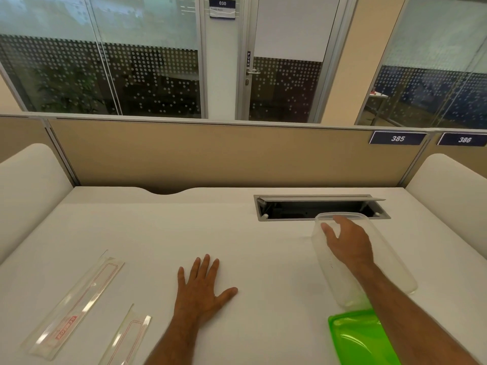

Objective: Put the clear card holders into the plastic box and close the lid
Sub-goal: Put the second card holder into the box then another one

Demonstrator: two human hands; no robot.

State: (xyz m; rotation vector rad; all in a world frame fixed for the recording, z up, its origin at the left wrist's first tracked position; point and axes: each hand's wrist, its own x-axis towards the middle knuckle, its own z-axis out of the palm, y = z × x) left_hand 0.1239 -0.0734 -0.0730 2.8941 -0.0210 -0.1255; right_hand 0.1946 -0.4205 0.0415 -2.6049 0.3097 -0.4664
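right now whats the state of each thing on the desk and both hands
plastic box: open, lid off, looks empty
green lid: off the box, lying on the desk beside it
long card holder: flat on the desk, outside the box
short card holder: flat on the desk, outside the box
left hand: flat on the desk, holding nothing
right hand: open, reaching over the box
cable hatch: flap open

A single wide-angle view from the person's head looks forward and steeply down across the white bench [158, 233], close above it. The near edge lies under the camera; the tan partition panel [210, 154] and the dotted glass office wall [147, 75] fill the upper half.
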